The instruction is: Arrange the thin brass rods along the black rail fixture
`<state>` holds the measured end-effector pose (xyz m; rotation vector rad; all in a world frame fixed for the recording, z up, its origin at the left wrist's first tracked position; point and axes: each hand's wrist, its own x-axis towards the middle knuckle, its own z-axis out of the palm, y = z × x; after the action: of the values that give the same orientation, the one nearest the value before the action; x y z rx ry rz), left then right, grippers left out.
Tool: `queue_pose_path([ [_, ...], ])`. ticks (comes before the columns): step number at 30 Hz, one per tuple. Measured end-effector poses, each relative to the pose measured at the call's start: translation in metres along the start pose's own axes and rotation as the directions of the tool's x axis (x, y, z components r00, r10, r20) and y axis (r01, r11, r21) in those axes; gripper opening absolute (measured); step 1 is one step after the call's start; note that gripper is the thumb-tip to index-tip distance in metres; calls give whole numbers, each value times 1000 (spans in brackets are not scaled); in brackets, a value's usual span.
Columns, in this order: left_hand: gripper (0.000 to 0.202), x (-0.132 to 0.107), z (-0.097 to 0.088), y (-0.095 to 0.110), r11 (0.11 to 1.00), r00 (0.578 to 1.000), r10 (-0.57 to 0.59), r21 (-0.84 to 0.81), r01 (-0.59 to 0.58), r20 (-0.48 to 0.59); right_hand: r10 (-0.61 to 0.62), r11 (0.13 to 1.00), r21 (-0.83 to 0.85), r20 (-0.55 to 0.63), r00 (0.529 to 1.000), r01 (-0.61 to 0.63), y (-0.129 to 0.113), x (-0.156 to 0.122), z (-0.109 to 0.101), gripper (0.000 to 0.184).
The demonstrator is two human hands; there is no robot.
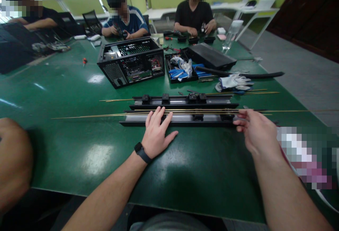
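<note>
My left hand (158, 134), with a dark watch on its wrist, lies with fingers spread over the near black channel rail (182, 124). Its fingertips touch several thin brass-coloured rods (182, 112) that run lengthwise along the rail and stick out past both ends. At the rail's right end, my right hand (261, 130) has its thumb and fingers closed around the rods; exactly how many it grips is hidden. Dark blocks (198, 114) sit inside this rail. Just behind it lies a second black rail (180, 106) with similar blocks on it, and more thin rods lie around that one.
Behind the rails stand an open black computer case (132, 65), a black tray (182, 80) with gloves, a flat black panel (212, 56) and a black tube (259, 75). White gloves (234, 82) lie at right. People sit across the green table (66, 153); an arm (14, 164) rests left.
</note>
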<state>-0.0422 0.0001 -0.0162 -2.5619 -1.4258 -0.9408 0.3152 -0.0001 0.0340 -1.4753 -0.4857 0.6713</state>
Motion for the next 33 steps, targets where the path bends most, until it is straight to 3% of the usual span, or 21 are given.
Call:
queue_pose_path([
  [8,74,0,0,-1,1000,1000,-13,-10,14,19,12,1000,-3,61,998,-12,1,-1,0,20],
  [13,72,0,1,-2,1000,1000,6,-1,-6,3,4,1000,22,-5,1000,-4,3,1,-1,27],
  [19,72,0,1,-1,1000,1000,11,6,-11,-7,-17,1000,17,81,997,16,10,5,-3,30],
  [24,75,-1,2,-2,1000,1000,-2,5,2,7,-16,1000,24,7,1000,16,14,12,-6,32],
  [30,69,-1,1,-1,1000,1000,24,8,-24,-10,-1,1000,12,72,997,0,7,3,-2,28],
  [33,71,0,0,-1,1000,1000,5,4,-5,6,18,999,34,-6,1000,-18,2,0,-1,22],
])
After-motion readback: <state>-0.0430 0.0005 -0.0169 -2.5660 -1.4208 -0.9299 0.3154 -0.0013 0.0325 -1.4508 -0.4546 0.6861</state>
